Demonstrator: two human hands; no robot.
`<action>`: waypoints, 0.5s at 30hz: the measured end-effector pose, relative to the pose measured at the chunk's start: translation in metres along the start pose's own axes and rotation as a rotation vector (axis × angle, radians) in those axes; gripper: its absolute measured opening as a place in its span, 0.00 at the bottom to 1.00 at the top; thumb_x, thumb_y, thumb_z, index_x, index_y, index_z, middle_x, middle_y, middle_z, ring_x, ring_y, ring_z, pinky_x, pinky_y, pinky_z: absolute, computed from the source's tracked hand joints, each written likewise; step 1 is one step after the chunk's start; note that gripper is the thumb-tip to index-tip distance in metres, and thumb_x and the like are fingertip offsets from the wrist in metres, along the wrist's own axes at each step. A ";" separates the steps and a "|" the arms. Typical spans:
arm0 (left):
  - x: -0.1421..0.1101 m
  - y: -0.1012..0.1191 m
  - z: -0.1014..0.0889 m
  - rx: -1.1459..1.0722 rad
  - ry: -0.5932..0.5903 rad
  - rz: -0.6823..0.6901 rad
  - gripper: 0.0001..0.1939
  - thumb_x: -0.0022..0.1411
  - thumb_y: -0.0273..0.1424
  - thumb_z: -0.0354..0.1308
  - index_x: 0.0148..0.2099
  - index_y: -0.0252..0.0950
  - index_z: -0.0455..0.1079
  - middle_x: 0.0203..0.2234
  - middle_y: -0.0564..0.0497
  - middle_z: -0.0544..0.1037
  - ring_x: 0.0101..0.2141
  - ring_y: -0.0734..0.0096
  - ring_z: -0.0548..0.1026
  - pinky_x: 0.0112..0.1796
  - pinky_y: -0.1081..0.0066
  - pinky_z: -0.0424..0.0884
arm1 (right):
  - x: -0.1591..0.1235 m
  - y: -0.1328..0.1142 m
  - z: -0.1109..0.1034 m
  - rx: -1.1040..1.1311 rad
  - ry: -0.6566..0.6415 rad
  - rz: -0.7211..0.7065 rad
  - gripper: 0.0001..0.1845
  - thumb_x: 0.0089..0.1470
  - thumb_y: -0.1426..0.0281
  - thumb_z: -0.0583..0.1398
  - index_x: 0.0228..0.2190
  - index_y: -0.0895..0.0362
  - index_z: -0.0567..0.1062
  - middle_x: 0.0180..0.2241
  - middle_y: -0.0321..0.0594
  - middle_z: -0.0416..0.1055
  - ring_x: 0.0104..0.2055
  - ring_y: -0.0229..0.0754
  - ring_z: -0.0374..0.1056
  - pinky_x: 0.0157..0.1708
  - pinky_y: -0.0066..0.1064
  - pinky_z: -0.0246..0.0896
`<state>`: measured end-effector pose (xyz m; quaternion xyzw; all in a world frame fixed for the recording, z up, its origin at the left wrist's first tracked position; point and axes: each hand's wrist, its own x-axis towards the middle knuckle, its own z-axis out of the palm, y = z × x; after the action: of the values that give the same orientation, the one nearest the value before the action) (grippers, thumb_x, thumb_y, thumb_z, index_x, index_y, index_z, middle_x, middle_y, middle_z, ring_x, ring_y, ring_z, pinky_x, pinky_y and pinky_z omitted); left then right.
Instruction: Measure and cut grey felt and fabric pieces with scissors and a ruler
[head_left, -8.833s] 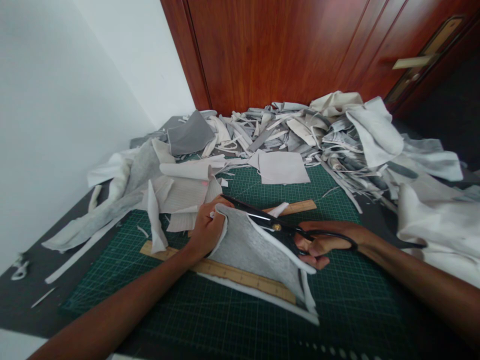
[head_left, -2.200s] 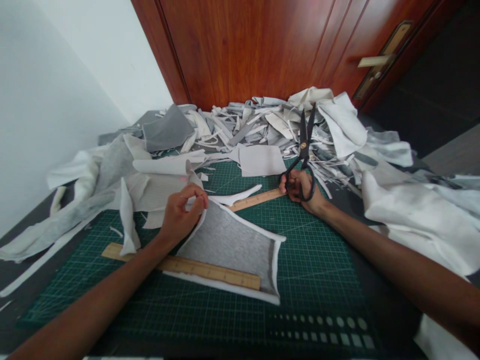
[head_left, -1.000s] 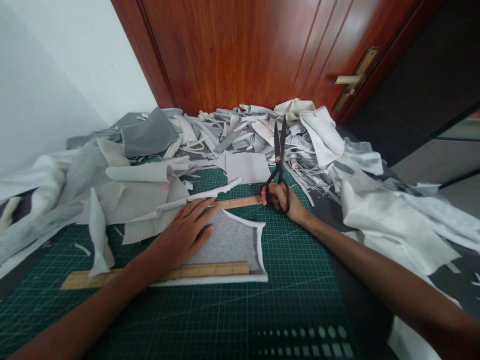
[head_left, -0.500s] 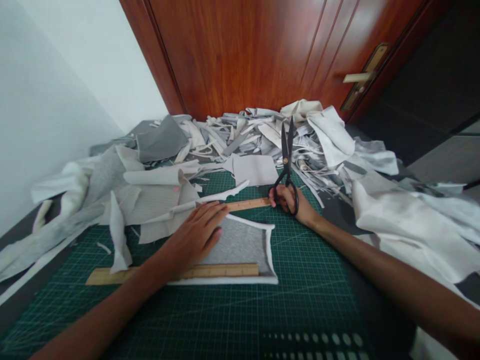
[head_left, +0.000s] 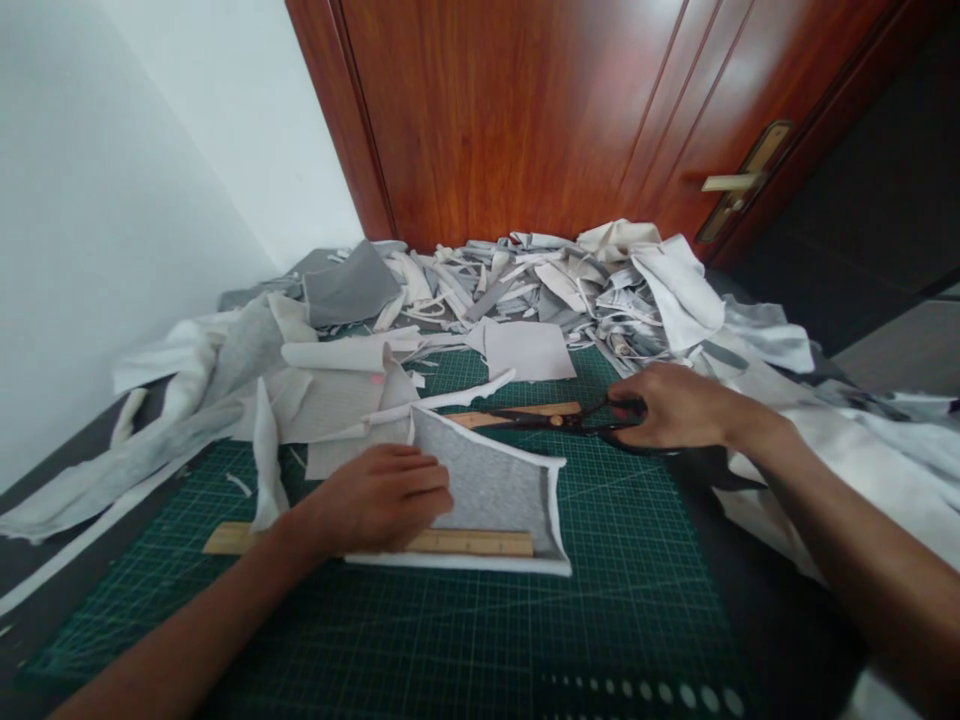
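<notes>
My right hand grips the handles of black scissors. Their blades point left, lying low over the farther wooden ruler. A piece of grey fabric with white, curled edges lies on the green cutting mat. Over its left part is my left hand, fingers bent and close together. Its fingertips are turned down, so whatever is under them is hidden. The nearer wooden ruler rests along the fabric's near edge and passes behind my left hand and wrist.
Pale ribbed fabric and a twisted white scrap lie on the left. A heap of offcuts spreads along the back, before a wooden door. A whitish flat piece sits behind the scissors. More white cloth is at right.
The scissors have swung from pointing up to lying flat, pointing left, as my right hand moved right. My left hand has drawn nearer and its fingers have curled. The view has shifted slightly.
</notes>
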<state>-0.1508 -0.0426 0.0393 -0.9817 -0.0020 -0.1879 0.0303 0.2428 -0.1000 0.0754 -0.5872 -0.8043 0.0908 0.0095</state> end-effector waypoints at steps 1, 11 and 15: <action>0.002 0.008 0.002 -0.010 -0.062 0.014 0.17 0.74 0.22 0.45 0.34 0.38 0.70 0.27 0.53 0.77 0.26 0.71 0.70 0.31 0.68 0.66 | 0.000 -0.005 0.000 -0.024 -0.032 -0.002 0.14 0.53 0.57 0.62 0.24 0.53 0.72 0.23 0.34 0.71 0.26 0.39 0.65 0.29 0.32 0.49; 0.013 0.035 0.023 -0.024 -0.089 0.081 0.17 0.73 0.23 0.49 0.30 0.39 0.68 0.26 0.56 0.74 0.26 0.71 0.67 0.30 0.65 0.61 | 0.003 -0.016 0.009 -0.163 -0.059 -0.050 0.16 0.57 0.56 0.63 0.26 0.54 0.77 0.24 0.38 0.75 0.27 0.42 0.70 0.30 0.33 0.46; 0.014 0.026 0.025 -0.052 -0.123 -0.112 0.08 0.71 0.24 0.54 0.43 0.38 0.73 0.37 0.52 0.79 0.39 0.66 0.74 0.38 0.66 0.66 | 0.000 -0.012 0.002 -0.191 -0.016 -0.075 0.16 0.58 0.56 0.63 0.27 0.54 0.77 0.24 0.38 0.75 0.27 0.41 0.70 0.30 0.32 0.47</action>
<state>-0.1283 -0.0673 0.0195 -0.9902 -0.0538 -0.1285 -0.0061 0.2312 -0.1036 0.0753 -0.5544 -0.8306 0.0179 -0.0499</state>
